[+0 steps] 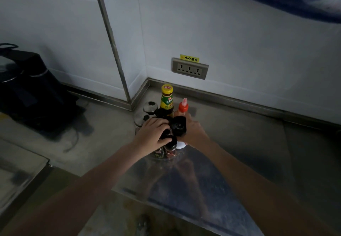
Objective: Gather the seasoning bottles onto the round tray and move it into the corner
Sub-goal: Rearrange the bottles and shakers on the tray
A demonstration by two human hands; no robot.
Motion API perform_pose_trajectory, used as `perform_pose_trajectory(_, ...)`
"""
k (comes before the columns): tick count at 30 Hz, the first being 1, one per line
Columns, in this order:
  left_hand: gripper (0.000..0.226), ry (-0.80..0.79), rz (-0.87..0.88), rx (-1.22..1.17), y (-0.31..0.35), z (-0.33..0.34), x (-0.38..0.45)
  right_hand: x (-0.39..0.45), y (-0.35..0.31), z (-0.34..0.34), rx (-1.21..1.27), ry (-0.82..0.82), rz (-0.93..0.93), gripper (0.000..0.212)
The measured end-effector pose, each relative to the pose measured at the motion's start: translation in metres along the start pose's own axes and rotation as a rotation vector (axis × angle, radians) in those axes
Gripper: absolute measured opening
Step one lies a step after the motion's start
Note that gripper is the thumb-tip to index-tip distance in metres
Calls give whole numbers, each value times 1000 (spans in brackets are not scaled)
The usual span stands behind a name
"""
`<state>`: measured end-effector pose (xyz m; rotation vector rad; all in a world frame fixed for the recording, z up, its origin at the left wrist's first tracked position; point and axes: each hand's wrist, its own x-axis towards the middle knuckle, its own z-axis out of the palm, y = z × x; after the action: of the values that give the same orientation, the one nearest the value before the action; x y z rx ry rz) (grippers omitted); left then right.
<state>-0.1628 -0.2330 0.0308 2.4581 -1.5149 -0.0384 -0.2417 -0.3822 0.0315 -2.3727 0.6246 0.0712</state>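
Two hands on one crowded cluster: left hand (pixel 154 131) curled over black-capped jars (pixel 170 148), right hand (pixel 191 128) wrapped round the red-nozzled squeeze bottle (pixel 183 106), all apparently on the clear round tray (pixel 177 159) mid-tabletop (pixel 239 143). Risk, judged: tall yellow-capped sauce bottle (pixel 167 98) toppling if the tray jerks. Beyond: short open run to the wall corner (pixel 147 80); kettle (pixel 31 86) well left.

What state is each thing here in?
Left hand: gripping black-capped bottles.
Right hand: curled round the cluster's right side.
Yellow-capped bottle: upright, capped.
Orange-capped squeeze bottle: upright, capped.
Glass jars: upright, lidded.
Round tray: mostly hidden under bottles.
Wall socket: nothing plugged in.
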Motion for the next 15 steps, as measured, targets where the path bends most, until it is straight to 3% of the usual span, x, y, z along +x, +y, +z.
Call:
perform_pose_trajectory(3, 46, 84, 63, 0, 4, 8, -16, 1, -1, -6, -14, -23, -21, 77)
perform_pose_trajectory(7, 42, 64, 62, 2, 3, 13, -15, 0, -1, -13, -47, -96, -76, 69)
perform_pose_trajectory(15, 49, 19, 135, 93, -1, 5, -17, -5, 3, -2, -31, -98, -78, 75)
